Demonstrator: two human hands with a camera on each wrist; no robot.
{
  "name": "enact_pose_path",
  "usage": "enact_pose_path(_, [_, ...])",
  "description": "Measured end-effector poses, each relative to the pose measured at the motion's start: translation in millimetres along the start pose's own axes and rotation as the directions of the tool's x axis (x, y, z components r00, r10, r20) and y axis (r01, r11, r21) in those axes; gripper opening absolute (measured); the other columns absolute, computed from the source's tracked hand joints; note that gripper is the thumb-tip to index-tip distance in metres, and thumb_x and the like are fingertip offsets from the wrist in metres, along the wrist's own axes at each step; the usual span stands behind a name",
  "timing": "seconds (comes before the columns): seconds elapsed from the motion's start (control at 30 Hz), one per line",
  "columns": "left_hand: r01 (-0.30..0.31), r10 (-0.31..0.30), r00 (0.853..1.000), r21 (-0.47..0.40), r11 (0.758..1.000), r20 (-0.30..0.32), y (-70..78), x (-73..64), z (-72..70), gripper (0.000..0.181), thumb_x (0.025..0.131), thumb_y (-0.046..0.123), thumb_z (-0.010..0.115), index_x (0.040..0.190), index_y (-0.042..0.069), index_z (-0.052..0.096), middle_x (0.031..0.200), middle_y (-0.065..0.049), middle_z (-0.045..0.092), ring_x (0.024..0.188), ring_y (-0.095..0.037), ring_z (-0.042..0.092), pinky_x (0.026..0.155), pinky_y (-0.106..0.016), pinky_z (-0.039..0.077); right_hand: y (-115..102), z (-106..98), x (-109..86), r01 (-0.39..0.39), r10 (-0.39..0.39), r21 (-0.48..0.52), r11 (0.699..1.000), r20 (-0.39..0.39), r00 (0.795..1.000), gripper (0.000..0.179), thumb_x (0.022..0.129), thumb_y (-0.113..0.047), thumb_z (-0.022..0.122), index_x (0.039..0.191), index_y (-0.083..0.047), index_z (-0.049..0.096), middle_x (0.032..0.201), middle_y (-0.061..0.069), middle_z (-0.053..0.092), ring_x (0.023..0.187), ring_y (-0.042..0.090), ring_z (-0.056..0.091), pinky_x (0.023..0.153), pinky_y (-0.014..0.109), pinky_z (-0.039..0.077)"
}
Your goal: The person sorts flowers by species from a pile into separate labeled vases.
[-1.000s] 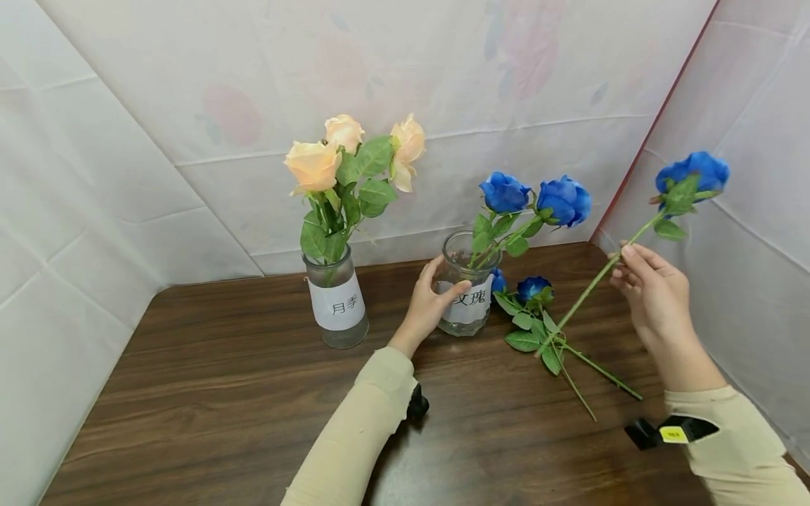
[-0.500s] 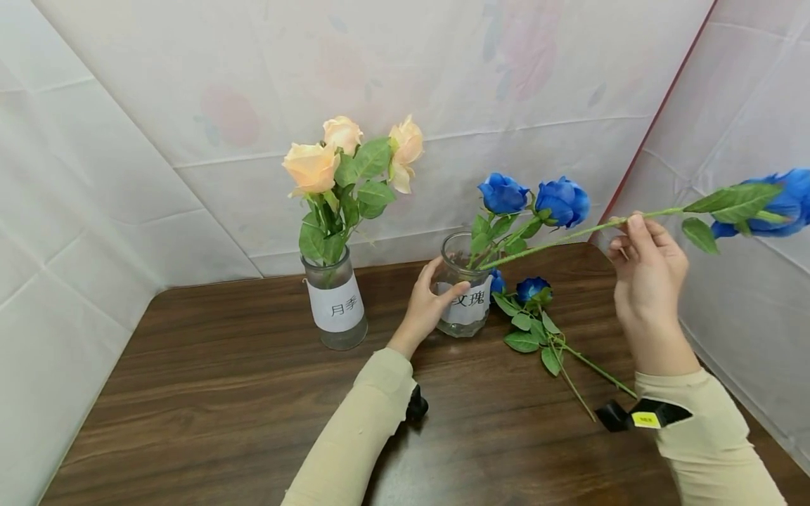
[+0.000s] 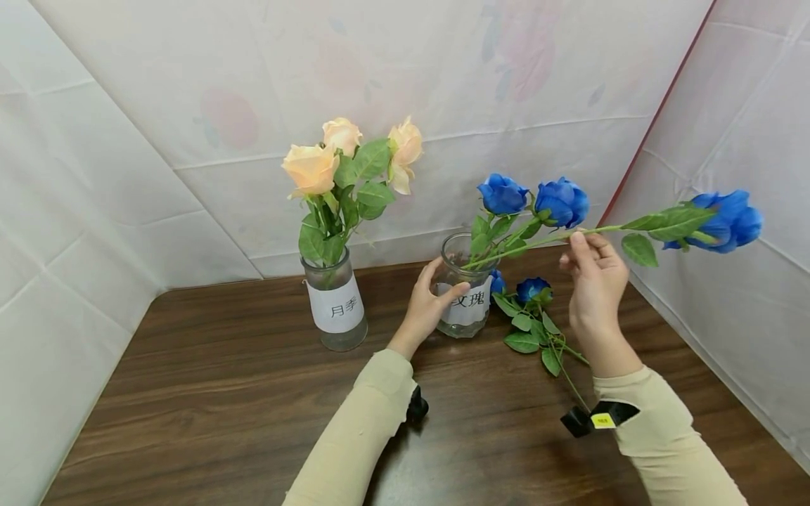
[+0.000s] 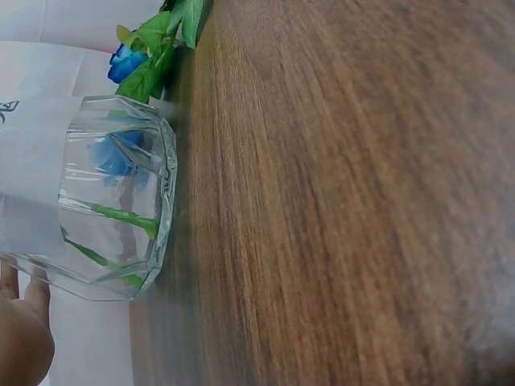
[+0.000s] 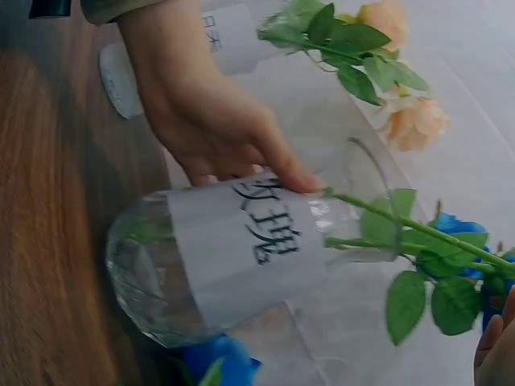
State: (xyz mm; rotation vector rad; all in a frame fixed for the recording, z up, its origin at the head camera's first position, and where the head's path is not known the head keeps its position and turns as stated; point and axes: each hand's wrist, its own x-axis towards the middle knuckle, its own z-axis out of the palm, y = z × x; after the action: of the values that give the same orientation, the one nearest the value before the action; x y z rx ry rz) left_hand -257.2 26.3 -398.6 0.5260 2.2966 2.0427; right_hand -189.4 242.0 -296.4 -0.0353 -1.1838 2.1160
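My left hand (image 3: 425,303) holds a clear glass vase (image 3: 460,329) with a white label, thumb across its front. Inside stand two blue roses, one bloom (image 3: 503,194) beside the other (image 3: 562,202), both leaning right. My right hand (image 3: 598,284) pinches the stem of a third blue rose (image 3: 730,221) between thumb and fingertips. That rose lies nearly level, bloom out to the right. Its cut end is inside the vase mouth, close to the left thumb in the right wrist view. Two stems reach low in the glass (image 4: 165,189) in the left wrist view.
More blue roses (image 3: 534,289) lie on the brown wooden table (image 3: 221,393), right of the vase, their stems partly behind the right wrist. To the left, another labelled glass vase (image 3: 344,341) holds peach roses (image 3: 311,169). White cloth (image 3: 209,183) rises behind and at both sides.
The right hand has swung the held rose from a steep slant to nearly level, then moved left, bringing its stem end into the vase. The left hand has stayed on the vase.
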Motion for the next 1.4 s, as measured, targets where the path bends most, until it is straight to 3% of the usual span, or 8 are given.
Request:
enact_pose_path(0.3, [0.000, 0.000, 1.000, -0.005, 1.000, 0.005, -1.3, 0.2, 0.2, 0.075, 0.089, 0.043, 0.073, 0.152, 0.021, 0.038, 0.148, 0.001, 0.042, 0.138, -0.019, 0.037, 0.114, -0.041, 0.031, 29.9, 5.9, -7.3, 0.095, -0.084, -0.133, 0.986, 0.085, 0.993, 0.007, 0.093, -0.010, 0.070, 0.093, -0.004, 0.067, 0.080, 0.003, 0.068, 0.063, 0.014, 0.057, 0.064, 0.024, 0.052])
enact_pose_path(0.53, [0.016, -0.016, 1.000, -0.014, 1.000, 0.025, -0.6, 2.0, 0.1, 0.072, 0.094, 0.029, 0.071, 0.154, 0.017, 0.034, 0.152, -0.005, 0.038, 0.141, -0.024, 0.033, 0.116, -0.044, 0.028, 43.2, 12.7, -4.3, 0.095, -0.077, -0.196, 0.976, 0.096, 0.992, 0.010, 0.093, -0.015, 0.070, 0.094, -0.005, 0.068, 0.082, 0.005, 0.068, 0.062, 0.013, 0.058, 0.066, 0.027, 0.052])
enact_pose_path(0.77, [0.022, -0.022, 0.999, -0.002, 1.000, 0.049, 40.7, -18.1, -5.5, 0.069, 0.096, 0.022, 0.068, 0.153, 0.005, 0.033, 0.151, -0.013, 0.038, 0.140, -0.029, 0.034, 0.115, -0.046, 0.029, 54.1, 18.5, 2.5, 0.082, -0.061, -0.214, 0.973, 0.100, 0.993, 0.007, 0.093, -0.014, 0.070, 0.094, -0.007, 0.070, 0.079, 0.002, 0.067, 0.062, 0.013, 0.059, 0.067, 0.027, 0.053])
enact_pose_path(1.0, [0.024, -0.025, 0.998, 0.005, 1.000, 0.050, 41.6, -18.1, -5.5, 0.070, 0.096, 0.024, 0.068, 0.154, 0.005, 0.033, 0.152, -0.013, 0.037, 0.140, -0.029, 0.034, 0.114, -0.048, 0.029, 56.6, 24.9, 8.4, 0.039, -0.019, -0.252, 0.967, 0.083, 0.996, 0.012, 0.093, -0.016, 0.071, 0.098, -0.005, 0.070, 0.084, 0.000, 0.070, 0.063, 0.011, 0.059, 0.068, 0.025, 0.053])
enact_pose_path(1.27, [0.011, -0.010, 0.999, -0.015, 1.000, 0.041, 39.6, -18.2, -6.4, 0.068, 0.095, 0.021, 0.069, 0.152, 0.006, 0.036, 0.150, -0.013, 0.039, 0.140, -0.029, 0.035, 0.114, -0.048, 0.030, 57.7, 29.6, 13.9, -0.005, 0.039, -0.354, 0.935, 0.090, 0.995, 0.018, 0.092, -0.021, 0.073, 0.101, -0.005, 0.073, 0.081, -0.002, 0.070, 0.068, 0.012, 0.058, 0.072, 0.028, 0.050])
enact_pose_path(1.4, [0.011, -0.010, 0.999, -0.019, 1.000, 0.044, 38.8, -18.8, -6.9, 0.067, 0.096, 0.021, 0.069, 0.152, 0.007, 0.035, 0.150, -0.013, 0.039, 0.140, -0.029, 0.034, 0.114, -0.046, 0.029, 57.0, 29.5, 13.9, 0.002, 0.056, -0.451, 0.892, 0.115, 0.992, 0.028, 0.091, -0.023, 0.074, 0.107, 0.000, 0.073, 0.083, -0.008, 0.068, 0.074, 0.011, 0.058, 0.071, 0.026, 0.049])
